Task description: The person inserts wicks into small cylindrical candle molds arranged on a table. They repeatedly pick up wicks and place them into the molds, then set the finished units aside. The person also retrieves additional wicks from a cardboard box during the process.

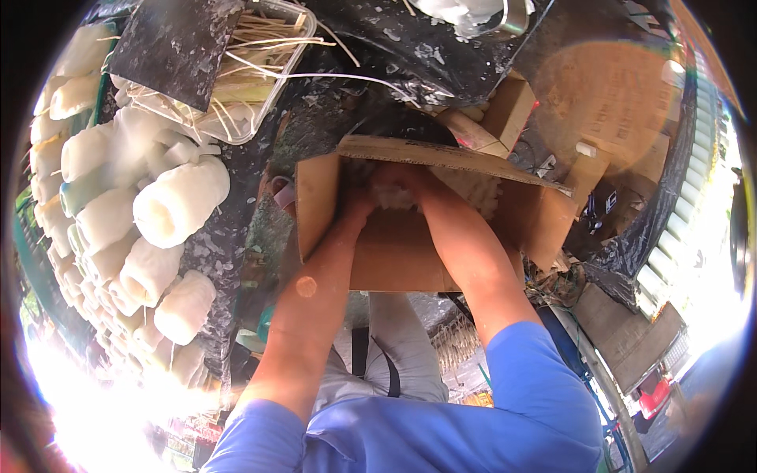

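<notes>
Left hand (pixel 366 199) and right hand (pixel 400 174) were together inside an open, brown, rectangular cardboard box (pixel 404 256)

Both bare arms were stretched forward and downward from the short blue cloth sleeves (pixel 536 370). The left forearm (pixel 306 319) went up and a little to the right, the right forearm (pixel 473 252) went up and to the left, so that the two hands came close to each other near the far wall of the box.

The fingers of both hands were mostly hidden by shade and by the hands themselves; I could not tell how far they were open, nor whether they had a firm hold of something. Just beside them, between the two wrists, there was a small, whitish, irregular lump (pixel 393 198), inside the box. More pale, rough-looking material (pixel 478 191) lay in the box to the right of the right wrist.

On the left side, many cream-white, wax-like, rounded cylinders (pixel 181 202) were heaped; the nearest large one had a hollow in its end. Near them stood a clear plastic tray (pixel 252 130) with thin, straw-coloured strands (pixel 264 43), partly covered by a dark flat sheet (pixel 175 51). Beyond the box, a smaller open cardboard carton (pixel 509 110) stood tilted.
</notes>
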Motion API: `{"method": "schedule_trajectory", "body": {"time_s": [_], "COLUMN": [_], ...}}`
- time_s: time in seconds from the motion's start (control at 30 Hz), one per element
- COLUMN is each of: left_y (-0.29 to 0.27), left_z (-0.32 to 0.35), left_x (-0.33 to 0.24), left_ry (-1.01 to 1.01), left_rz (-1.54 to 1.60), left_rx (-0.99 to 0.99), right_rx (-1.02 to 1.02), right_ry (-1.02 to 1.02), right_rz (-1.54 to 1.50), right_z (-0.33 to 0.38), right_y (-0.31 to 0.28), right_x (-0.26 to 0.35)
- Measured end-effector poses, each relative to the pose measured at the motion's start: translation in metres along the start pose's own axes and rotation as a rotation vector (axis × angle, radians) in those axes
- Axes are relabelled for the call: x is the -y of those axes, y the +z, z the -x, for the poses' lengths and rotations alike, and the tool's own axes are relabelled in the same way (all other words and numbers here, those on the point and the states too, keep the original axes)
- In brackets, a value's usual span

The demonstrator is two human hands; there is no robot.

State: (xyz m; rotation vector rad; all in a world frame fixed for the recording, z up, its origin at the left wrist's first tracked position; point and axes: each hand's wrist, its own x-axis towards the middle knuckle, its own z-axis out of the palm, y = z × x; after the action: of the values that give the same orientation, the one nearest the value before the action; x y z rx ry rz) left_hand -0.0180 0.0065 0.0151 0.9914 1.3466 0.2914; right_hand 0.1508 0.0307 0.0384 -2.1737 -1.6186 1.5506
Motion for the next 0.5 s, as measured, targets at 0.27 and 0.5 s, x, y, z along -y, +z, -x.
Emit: {"method": "schedule_trajectory", "body": {"time_s": [0.27,0.5], "left_y": [-0.010,0.000], "left_z": [0.018,0.020], "left_x": [-0.004,-0.031], "left_ry": [-0.170,-0.172], "left_rz": [0.213,0.489], "left_rx": [0.163,0.107], "right_rx": [-0.063,0.005], "right_ry": [-0.026,-0.044], "right_rz": [-0.009,-0.138], "right_z": [-0.010,-0.014], "right_y": [0.006,0.002], "right_x": [0.013,-0.001]}}
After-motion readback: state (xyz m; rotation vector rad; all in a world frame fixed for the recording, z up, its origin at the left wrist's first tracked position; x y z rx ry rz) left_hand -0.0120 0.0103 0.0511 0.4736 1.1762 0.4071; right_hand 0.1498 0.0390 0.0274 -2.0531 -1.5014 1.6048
